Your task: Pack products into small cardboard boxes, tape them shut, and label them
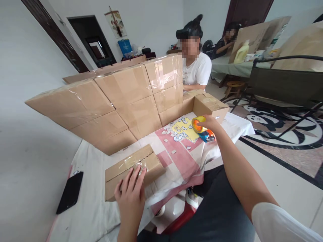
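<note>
Cardboard box [131,168] under flat left hand [131,195].

- small box [131,166]: matt brown cardboard, glossy clear tape strip
- tape dispenser [203,129]: shiny orange/blue plastic
- tablecloth [96,208]: soft cloth, matt
- phone [70,192]: glossy black

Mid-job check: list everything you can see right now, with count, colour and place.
small taped cardboard box: one, brown, near table edge
stacked sealed cardboard boxes: several, brown, along table's far side
orange-and-blue tape dispenser: one, table's right end
small white paper pieces: many, on yellow patch of cloth
black phone: one, table's left
co-worker in white shirt: one, behind the boxes
left hand: flat on the small box
right hand: grip on the dispenser
</note>
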The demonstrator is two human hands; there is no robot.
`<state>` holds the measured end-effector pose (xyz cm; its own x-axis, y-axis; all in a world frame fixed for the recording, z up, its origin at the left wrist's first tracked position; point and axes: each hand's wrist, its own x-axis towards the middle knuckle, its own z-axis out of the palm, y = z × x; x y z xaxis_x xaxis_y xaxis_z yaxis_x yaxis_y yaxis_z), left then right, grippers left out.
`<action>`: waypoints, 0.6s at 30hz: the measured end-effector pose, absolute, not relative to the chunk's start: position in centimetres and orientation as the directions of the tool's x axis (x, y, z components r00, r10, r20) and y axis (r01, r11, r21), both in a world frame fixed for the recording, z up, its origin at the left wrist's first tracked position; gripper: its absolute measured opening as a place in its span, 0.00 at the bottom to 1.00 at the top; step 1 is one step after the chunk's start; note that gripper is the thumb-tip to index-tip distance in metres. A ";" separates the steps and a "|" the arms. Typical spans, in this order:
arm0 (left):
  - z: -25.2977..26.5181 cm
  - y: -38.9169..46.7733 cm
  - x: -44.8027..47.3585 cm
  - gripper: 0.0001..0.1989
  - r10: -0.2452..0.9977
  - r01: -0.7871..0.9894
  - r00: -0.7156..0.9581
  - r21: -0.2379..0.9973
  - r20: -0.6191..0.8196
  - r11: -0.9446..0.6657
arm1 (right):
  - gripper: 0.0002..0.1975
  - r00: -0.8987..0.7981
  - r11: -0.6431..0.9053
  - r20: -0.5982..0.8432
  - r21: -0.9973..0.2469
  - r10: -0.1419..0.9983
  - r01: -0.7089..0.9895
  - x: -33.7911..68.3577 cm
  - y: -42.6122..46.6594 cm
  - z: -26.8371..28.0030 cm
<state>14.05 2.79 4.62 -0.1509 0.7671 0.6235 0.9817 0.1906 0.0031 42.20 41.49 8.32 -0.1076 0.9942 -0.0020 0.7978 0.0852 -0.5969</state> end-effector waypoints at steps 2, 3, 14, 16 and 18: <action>4.6 2.8 14.0 0.32 0.764 0.982 -0.150 0.007 0.627 0.187 | 0.19 -0.121 0.054 -0.056 -0.662 0.991 0.748 42.8 41.7 8.3; 4.6 2.8 14.0 0.31 0.764 0.982 -0.149 0.007 0.628 0.186 | 0.17 -0.127 0.037 -0.079 -0.693 0.989 0.720 43.0 41.8 8.3; 4.5 2.8 13.9 0.32 0.756 0.983 -0.147 0.011 0.638 0.182 | 0.20 -0.178 0.009 -0.083 -0.888 0.981 0.460 42.5 41.7 9.3; 4.3 2.7 13.7 0.31 0.757 0.983 -0.149 0.012 0.637 0.183 | 0.21 -0.197 0.029 -0.065 -0.897 0.978 0.441 42.5 41.6 9.5; 4.4 2.6 13.7 0.28 0.755 0.982 -0.163 0.027 0.635 0.189 | 0.21 -0.234 0.061 -0.045 -0.904 0.971 0.423 42.5 41.4 9.5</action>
<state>13.71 2.64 4.38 -0.1631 0.7554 0.6346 0.9815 0.1895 0.0268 42.53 41.39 9.53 -0.2343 0.9711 -0.0445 0.4230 0.0606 -0.9041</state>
